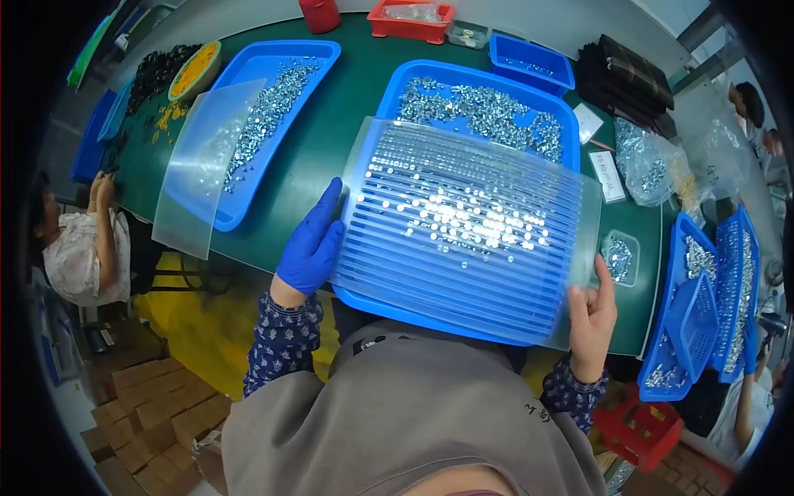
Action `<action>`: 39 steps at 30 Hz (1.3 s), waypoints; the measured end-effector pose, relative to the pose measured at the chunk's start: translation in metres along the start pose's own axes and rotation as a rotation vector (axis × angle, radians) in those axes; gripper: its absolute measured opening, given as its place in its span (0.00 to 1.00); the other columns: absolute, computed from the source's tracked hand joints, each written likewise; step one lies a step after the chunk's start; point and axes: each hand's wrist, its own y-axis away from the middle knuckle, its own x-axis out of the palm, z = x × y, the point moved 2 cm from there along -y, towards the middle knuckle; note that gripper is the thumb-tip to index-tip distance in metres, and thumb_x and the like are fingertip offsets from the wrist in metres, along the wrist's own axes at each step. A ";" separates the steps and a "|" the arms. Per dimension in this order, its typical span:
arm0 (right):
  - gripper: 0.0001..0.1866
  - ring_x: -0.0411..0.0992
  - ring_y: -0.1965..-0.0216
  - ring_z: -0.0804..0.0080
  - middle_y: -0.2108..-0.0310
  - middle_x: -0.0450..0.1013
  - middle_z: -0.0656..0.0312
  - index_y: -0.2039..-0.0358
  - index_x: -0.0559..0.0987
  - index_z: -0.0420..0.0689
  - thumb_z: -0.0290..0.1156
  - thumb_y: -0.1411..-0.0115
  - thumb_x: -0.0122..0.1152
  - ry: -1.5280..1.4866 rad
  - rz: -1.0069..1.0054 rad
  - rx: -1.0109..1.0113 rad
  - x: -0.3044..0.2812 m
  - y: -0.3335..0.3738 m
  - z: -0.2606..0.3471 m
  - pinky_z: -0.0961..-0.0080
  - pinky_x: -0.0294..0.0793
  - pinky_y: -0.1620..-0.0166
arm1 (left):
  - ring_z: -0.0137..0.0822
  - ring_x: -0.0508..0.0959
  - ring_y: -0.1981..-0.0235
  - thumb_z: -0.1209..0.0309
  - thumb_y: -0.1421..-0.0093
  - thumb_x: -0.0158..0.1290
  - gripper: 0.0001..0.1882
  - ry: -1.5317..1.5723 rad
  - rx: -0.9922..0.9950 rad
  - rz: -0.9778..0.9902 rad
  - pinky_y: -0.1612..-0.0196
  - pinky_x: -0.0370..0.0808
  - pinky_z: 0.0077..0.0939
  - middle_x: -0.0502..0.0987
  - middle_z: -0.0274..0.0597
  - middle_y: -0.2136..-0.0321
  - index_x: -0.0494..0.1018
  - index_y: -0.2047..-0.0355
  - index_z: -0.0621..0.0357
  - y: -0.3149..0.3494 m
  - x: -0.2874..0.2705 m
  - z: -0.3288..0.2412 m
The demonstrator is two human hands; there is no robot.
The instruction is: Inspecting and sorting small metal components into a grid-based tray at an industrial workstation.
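My left hand (pixel 308 252), in a blue glove, grips the left edge of a translucent ridged plate (pixel 397 277). On the plate's right edge, my bare right hand (pixel 591 326) is closed with the thumb on top. Small shiny round metal pieces (pixel 475 219) lie over the plate's middle, with more lined up in its far grooves. Beneath the plate is a large blue tray (pixel 463 73); a heap of similar metal pieces (pixel 488 112) fills its far end. The plate hides the rest of the tray.
To the left, a second blue tray (pixel 285 51) of metal pieces has a translucent sheet (pixel 190 186) across it. A small clear box (pixel 620 258) sits by my right hand. Blue baskets (pixel 693 314) and a red stool (pixel 637 434) stand at right. Co-workers (pixel 87 248) sit on both sides.
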 end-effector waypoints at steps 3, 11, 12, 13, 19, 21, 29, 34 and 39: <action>0.32 0.58 0.80 0.90 0.81 0.64 0.72 0.39 0.55 0.33 0.29 0.42 0.53 -0.532 -0.017 0.081 -0.007 -0.002 0.010 0.92 0.54 0.78 | 0.44 0.66 0.43 0.76 0.38 0.42 0.26 0.042 0.017 -0.015 0.42 0.60 0.29 0.63 0.54 0.43 0.55 0.39 0.64 0.005 0.005 0.008; 0.33 0.59 0.81 0.91 0.81 0.66 0.72 0.39 0.54 0.31 0.30 0.42 0.53 -0.619 0.029 -0.052 -0.016 -0.005 0.035 0.94 0.53 0.79 | 0.45 0.63 0.40 0.75 0.38 0.42 0.24 0.004 0.038 -0.006 0.40 0.59 0.31 0.60 0.53 0.41 0.56 0.40 0.65 0.005 0.005 0.012; 0.33 0.59 0.81 0.91 0.81 0.66 0.72 0.39 0.54 0.31 0.30 0.42 0.53 -0.617 0.023 -0.046 -0.015 -0.005 0.035 0.94 0.53 0.79 | 0.45 0.62 0.40 0.75 0.38 0.42 0.24 0.004 0.035 -0.003 0.40 0.59 0.31 0.60 0.53 0.41 0.56 0.40 0.65 0.004 0.005 0.011; 0.33 0.59 0.81 0.91 0.81 0.66 0.72 0.39 0.54 0.31 0.31 0.42 0.54 -0.615 0.017 -0.038 -0.015 -0.005 0.035 0.94 0.53 0.79 | 0.45 0.62 0.40 0.74 0.38 0.42 0.24 0.004 0.031 0.000 0.40 0.59 0.31 0.60 0.53 0.41 0.56 0.40 0.65 0.004 0.005 0.010; 0.33 0.59 0.81 0.91 0.82 0.65 0.73 0.39 0.55 0.33 0.31 0.42 0.54 -0.535 0.019 -0.025 -0.015 -0.007 0.027 0.94 0.53 0.79 | 0.46 0.62 0.40 0.75 0.38 0.41 0.24 0.027 0.001 0.004 0.40 0.58 0.32 0.59 0.54 0.40 0.56 0.40 0.65 0.002 0.006 0.009; 0.33 0.59 0.82 0.91 0.82 0.64 0.73 0.39 0.55 0.33 0.31 0.42 0.54 -0.535 0.032 -0.011 -0.014 -0.006 0.022 0.94 0.53 0.79 | 0.45 0.62 0.40 0.75 0.38 0.41 0.24 0.017 0.005 0.003 0.40 0.58 0.31 0.59 0.54 0.40 0.56 0.40 0.65 0.003 0.005 0.009; 0.32 0.57 0.80 0.90 0.82 0.62 0.74 0.39 0.56 0.34 0.29 0.41 0.54 -0.498 0.006 0.111 -0.002 0.001 -0.002 0.92 0.55 0.77 | 0.46 0.62 0.40 0.76 0.39 0.42 0.24 -0.009 0.030 -0.005 0.40 0.59 0.32 0.59 0.55 0.41 0.57 0.41 0.66 0.001 0.002 0.001; 0.31 0.54 0.79 0.90 0.81 0.57 0.75 0.40 0.56 0.33 0.25 0.42 0.56 -0.423 0.041 0.129 0.004 0.007 -0.022 0.90 0.54 0.74 | 0.51 0.63 0.41 0.77 0.41 0.44 0.25 -0.145 0.053 0.059 0.41 0.60 0.34 0.60 0.57 0.41 0.58 0.42 0.67 0.012 0.002 -0.003; 0.30 0.53 0.79 0.89 0.82 0.55 0.75 0.41 0.58 0.33 0.25 0.42 0.56 -0.394 0.069 0.139 0.000 0.015 -0.033 0.90 0.54 0.74 | 0.54 0.63 0.42 0.76 0.44 0.48 0.27 -0.298 0.044 0.198 0.42 0.62 0.37 0.63 0.58 0.44 0.60 0.43 0.66 0.013 -0.013 -0.033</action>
